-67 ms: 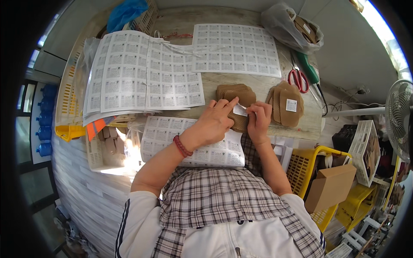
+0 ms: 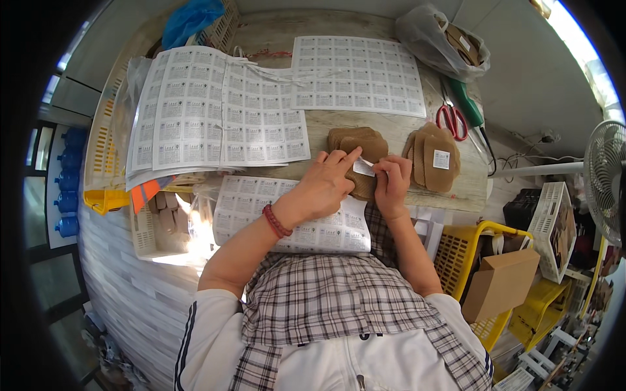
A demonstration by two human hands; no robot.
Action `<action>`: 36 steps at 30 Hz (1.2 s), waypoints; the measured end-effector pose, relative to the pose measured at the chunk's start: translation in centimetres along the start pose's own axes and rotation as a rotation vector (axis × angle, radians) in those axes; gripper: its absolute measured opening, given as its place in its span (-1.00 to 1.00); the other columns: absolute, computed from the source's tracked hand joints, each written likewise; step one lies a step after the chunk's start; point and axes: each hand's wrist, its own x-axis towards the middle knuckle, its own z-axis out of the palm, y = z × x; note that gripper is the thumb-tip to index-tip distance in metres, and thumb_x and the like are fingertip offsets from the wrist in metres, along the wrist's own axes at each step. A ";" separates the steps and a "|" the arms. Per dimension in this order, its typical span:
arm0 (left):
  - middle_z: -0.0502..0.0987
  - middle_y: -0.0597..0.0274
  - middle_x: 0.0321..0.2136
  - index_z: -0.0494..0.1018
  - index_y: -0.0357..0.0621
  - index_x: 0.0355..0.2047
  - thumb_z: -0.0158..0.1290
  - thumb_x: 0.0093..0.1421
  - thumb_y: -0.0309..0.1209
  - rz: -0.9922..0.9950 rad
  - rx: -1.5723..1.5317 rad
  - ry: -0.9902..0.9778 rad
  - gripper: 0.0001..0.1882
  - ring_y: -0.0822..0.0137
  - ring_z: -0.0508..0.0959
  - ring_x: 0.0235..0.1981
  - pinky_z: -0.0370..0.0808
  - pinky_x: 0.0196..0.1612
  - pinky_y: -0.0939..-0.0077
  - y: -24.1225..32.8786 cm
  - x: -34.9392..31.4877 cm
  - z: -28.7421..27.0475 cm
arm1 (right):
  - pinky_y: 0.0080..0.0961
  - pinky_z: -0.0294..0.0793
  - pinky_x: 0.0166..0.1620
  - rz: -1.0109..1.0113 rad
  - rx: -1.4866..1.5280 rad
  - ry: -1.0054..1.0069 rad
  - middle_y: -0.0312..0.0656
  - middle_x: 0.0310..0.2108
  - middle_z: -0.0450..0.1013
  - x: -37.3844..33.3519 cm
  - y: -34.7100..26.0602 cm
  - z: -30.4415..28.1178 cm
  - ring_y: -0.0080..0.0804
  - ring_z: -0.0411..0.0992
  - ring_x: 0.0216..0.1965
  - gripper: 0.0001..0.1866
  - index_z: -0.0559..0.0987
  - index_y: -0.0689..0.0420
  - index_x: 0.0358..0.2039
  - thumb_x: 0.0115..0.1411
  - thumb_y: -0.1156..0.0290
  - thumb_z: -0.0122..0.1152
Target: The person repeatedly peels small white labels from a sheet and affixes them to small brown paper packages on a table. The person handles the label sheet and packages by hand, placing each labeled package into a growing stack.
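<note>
Both my hands meet over a brown textured pad (image 2: pixel 366 186) that bears a small white label (image 2: pixel 362 167). My left hand (image 2: pixel 323 186) reaches across it from the left, its forefinger stretched along the pad's upper part and its thumb at the pad's lower side. From the right, my right hand (image 2: pixel 393 181) pinches at the label's right edge, thumb and forefinger together. Behind lies a stack of similar brown pads (image 2: pixel 358 138). Another fanned stack of pads (image 2: pixel 433 176), the top one with a white label (image 2: pixel 441 159), sits to the right. Beneath my left wrist lies a label sheet (image 2: pixel 251 199).
More label sheets (image 2: pixel 189 111) cover the table's left, with another sheet (image 2: pixel 358 75) behind. Red-handled scissors (image 2: pixel 451 122), a green-handled tool (image 2: pixel 466 104) and a plastic bag (image 2: pixel 443 42) lie far right. Yellow crates (image 2: pixel 456 251) and a fan (image 2: pixel 605 182) stand at the right.
</note>
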 end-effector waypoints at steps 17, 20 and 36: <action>0.21 -0.17 0.30 0.45 -0.26 -0.58 0.04 0.05 -0.58 0.065 0.024 0.012 -0.92 -0.06 0.17 0.36 -0.01 0.39 -0.13 1.6 -1.6 -1.6 | -0.79 0.29 -0.22 0.715 0.805 0.122 -0.46 -0.36 0.39 3.7 -0.9 -5.3 -0.77 0.30 -0.35 -0.98 0.47 0.12 -0.25 0.34 0.48 0.12; 0.24 -0.21 0.27 0.44 -0.30 -0.56 0.02 0.06 -0.59 0.077 -0.007 0.034 -0.92 -0.10 0.18 0.35 0.02 0.40 -0.09 1.8 -1.6 -1.3 | -0.73 0.37 -0.30 0.696 0.762 -0.024 -0.43 -0.38 0.40 4.8 -0.8 -3.8 -0.73 0.34 -0.37 -0.98 0.48 0.14 -0.26 0.33 0.50 0.13; 0.28 -0.22 0.24 0.47 -0.31 -0.54 0.01 0.07 -0.57 0.030 -0.046 -0.009 -0.91 -0.09 0.13 0.37 0.02 0.40 -0.08 1.4 -1.8 -0.2 | -0.58 0.42 -0.25 0.683 0.439 -0.055 -0.30 -0.44 0.48 1.6 0.6 0.9 -0.60 0.37 -0.37 -0.94 0.50 0.23 -0.32 0.26 0.53 0.17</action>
